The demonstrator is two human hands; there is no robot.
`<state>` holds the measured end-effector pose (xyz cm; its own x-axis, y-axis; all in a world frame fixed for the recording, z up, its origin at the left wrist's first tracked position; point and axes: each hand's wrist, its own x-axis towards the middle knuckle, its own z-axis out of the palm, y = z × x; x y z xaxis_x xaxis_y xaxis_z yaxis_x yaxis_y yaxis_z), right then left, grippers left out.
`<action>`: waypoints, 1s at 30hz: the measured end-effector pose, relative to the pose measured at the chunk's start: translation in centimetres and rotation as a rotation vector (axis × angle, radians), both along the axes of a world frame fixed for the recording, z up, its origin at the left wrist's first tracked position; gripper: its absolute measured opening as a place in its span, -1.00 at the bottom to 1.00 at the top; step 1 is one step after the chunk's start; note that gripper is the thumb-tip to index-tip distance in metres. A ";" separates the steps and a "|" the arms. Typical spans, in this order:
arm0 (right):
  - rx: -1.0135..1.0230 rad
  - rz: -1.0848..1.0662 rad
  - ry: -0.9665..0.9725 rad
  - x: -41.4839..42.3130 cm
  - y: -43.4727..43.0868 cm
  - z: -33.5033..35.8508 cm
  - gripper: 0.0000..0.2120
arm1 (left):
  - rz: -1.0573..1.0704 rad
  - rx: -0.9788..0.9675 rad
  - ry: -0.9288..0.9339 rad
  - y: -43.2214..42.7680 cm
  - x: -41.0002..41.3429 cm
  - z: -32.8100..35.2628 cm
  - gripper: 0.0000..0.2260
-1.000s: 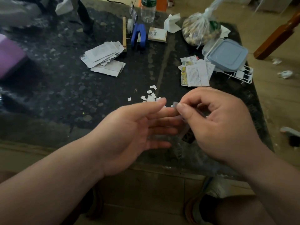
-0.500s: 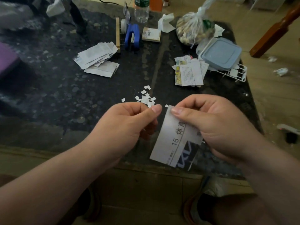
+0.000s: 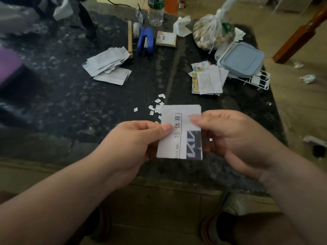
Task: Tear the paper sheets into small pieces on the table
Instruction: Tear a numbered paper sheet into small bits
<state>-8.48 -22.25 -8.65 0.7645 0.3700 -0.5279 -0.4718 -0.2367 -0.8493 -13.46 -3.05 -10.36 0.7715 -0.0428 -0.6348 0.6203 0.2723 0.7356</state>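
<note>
1. Holding a printed paper sheet (image 3: 178, 133) in both hands above the near edge of the dark table (image 3: 88, 106). Its face is turned to the camera and the print runs sideways. A dark picture block fills the lower right corner.
2. Left hand (image 3: 134, 144): the thumb lies on the sheet's left edge and pinches it against curled fingers underneath.
3. Right hand (image 3: 235, 140): the thumb tip presses on the sheet's upper right part with the fingers curled behind. This is also a pinch grip.
4. Cannot tell whether a tear has started beside the right thumb.
5. Small pieces (image 3: 157, 106) lie scattered on the table just beyond the sheet's upper left corner. One scrap lies a little apart, to the left.
6. Farther back on the left is a loose pile of white sheets (image 3: 108, 64).
7. Farther back on the right is a pile of printed sheets (image 3: 208, 78), just beside a lidded container (image 3: 242, 58) on a white wire rack (image 3: 258, 82).
8. At the back centre is a blue stapler (image 3: 145, 41). At the back right is a knotted plastic bag (image 3: 212, 34).
</note>
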 end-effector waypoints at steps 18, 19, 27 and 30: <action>-1.079 0.240 -0.562 2.7 -1.8 -1.6 -0.82 | -0.378 0.855 -0.229 1.8 1.3 0.9 -0.76; -1.080 0.203 -0.547 3.4 -2.6 -1.0 -0.87 | -0.349 0.853 -0.230 1.7 1.5 1.1 -0.75; -1.251 0.547 -0.359 2.9 -3.2 -3.8 -0.85 | -0.086 0.629 -0.297 0.5 2.2 0.3 -0.66; -1.206 0.497 -0.387 2.9 -2.9 -3.6 -0.86 | -0.117 0.548 -0.336 0.0 2.1 0.4 -0.91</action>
